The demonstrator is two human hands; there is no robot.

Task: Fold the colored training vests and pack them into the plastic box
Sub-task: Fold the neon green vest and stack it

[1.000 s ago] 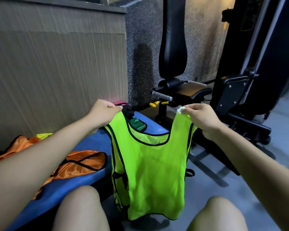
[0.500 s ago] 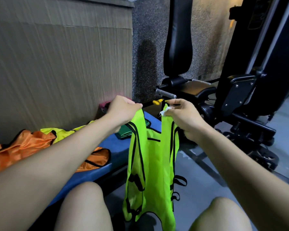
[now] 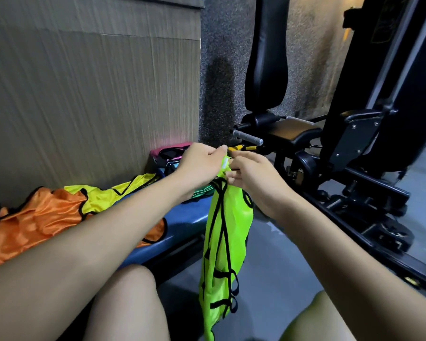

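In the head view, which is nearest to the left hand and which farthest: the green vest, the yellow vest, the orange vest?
From the left hand:
1. Green vest, gripped, hanging below both hands.
2. Yellow vest, on the blue bench, to the left.
3. Orange vest, farthest left on the bench.

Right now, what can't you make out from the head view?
- Plastic box: not in the head view at all.
- Lime green vest: its top is hidden under the left hand and right hand; its hem is cut off by the bottom edge.
- Orange vest: partly covered by the left forearm and cut off by the left edge.
- Dark green item behind the left wrist: mostly hidden, cannot identify.
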